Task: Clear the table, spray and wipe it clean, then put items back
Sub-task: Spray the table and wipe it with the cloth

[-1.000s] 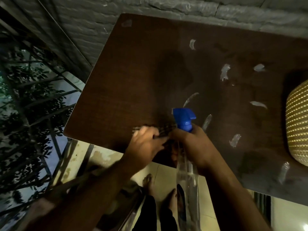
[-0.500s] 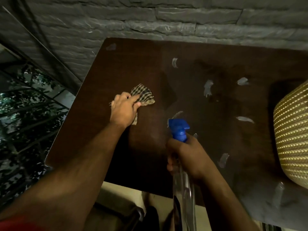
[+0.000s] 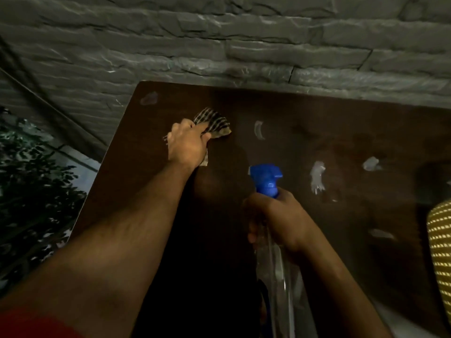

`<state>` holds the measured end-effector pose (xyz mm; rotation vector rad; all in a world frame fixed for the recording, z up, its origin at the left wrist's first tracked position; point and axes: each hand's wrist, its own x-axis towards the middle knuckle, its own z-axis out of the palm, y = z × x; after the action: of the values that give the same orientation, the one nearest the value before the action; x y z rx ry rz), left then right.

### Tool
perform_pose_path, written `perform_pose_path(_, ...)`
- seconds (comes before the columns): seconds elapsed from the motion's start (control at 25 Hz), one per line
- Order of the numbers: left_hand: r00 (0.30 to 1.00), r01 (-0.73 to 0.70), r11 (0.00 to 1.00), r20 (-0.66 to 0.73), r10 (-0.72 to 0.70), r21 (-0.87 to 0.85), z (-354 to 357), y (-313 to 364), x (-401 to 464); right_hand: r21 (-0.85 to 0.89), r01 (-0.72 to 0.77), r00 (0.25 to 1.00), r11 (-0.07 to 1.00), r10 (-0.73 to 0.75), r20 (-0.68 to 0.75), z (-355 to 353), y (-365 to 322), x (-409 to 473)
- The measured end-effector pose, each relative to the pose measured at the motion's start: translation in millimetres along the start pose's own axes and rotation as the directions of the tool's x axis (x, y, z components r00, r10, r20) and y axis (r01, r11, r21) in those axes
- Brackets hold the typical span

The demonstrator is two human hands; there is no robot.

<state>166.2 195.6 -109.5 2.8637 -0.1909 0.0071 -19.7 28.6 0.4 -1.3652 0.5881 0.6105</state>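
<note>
A dark brown wooden table (image 3: 151, 167) fills the view, marked with several whitish wet smears (image 3: 317, 178). My left hand (image 3: 186, 145) grips a checked cloth (image 3: 214, 123) and presses it on the table near the far left corner. My right hand (image 3: 278, 220) holds a clear spray bottle (image 3: 280, 276) by its neck, over the table's near middle. The bottle's blue trigger head (image 3: 266, 178) points away from me.
A grey stone wall (image 3: 219, 40) runs along the table's far edge. A yellow woven lamp or basket (image 3: 440, 252) stands at the right edge. Left of the table are a railing and foliage (image 3: 31, 179) below.
My left hand has slid the cloth from the near edge across the table toward the far left corner. My right hand kept the bottle in about the same place.
</note>
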Motion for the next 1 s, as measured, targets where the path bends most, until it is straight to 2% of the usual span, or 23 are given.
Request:
perform_pose_path(0.28, 0.997, -0.040, 0.999, 0.069, 0.040, -0.001, 7, 21, 100, 0.039, 0.007, 0.994, 0.999, -0.003, -0.105, -3, -70, 59)
perform_pose_path(0.56, 0.998, -0.055, 0.998, 0.040, 0.054, 0.018, 13, 24, 124, 0.005, 0.041, 0.967, 0.999, -0.038, -0.253, -23, -135, 92)
perform_pose_path(0.84, 0.997, -0.051, 0.999, 0.060, 0.051, -0.005, 10, 25, 126, 0.003, 0.025, 0.954, 1.000, -0.023, -0.300, -47, -132, 92)
perform_pose_path(1.0, 0.994, 0.013, 0.999, 0.111, -0.009, -0.035, 5, 29, 126, 0.006, 0.021, 0.974, 1.000, -0.019, -0.227, -51, -112, 76)
